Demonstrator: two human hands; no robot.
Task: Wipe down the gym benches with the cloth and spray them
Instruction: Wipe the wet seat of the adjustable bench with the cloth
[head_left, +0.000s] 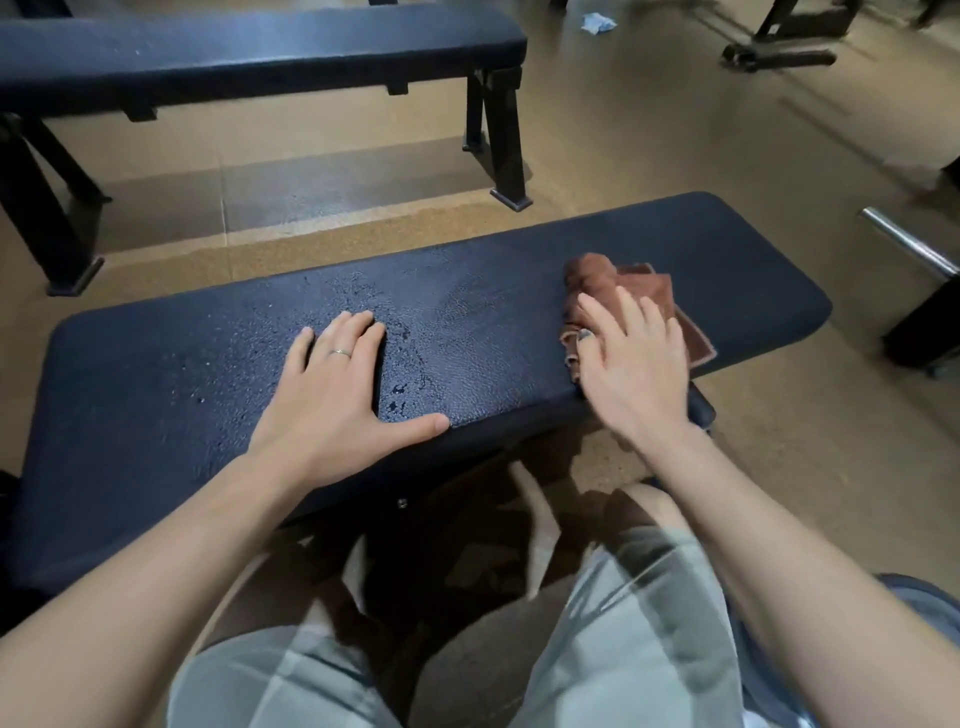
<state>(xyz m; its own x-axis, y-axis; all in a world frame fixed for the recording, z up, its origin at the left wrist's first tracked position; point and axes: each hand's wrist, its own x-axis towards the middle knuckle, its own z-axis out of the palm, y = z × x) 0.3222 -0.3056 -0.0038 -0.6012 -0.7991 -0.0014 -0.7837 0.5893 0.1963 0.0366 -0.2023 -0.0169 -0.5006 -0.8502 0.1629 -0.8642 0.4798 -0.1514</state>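
Head view: right hand (631, 364), fingers spread flat, presses the crumpled rust-brown cloth (631, 296) near the right end of the navy padded bench (156, 395); left hand (332, 389) lies flat, holding nothing, mid-pad. Bench's long axis runs left-right; unwiped droplets lie leftward. Spray bottle not visible; second dark bench (249, 47) beyond, cropped.

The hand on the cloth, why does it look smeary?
Head view: the right hand on the brown cloth is motion-blurred; the left hand on the near bench is sharp; the wide lens bends the bench edges.
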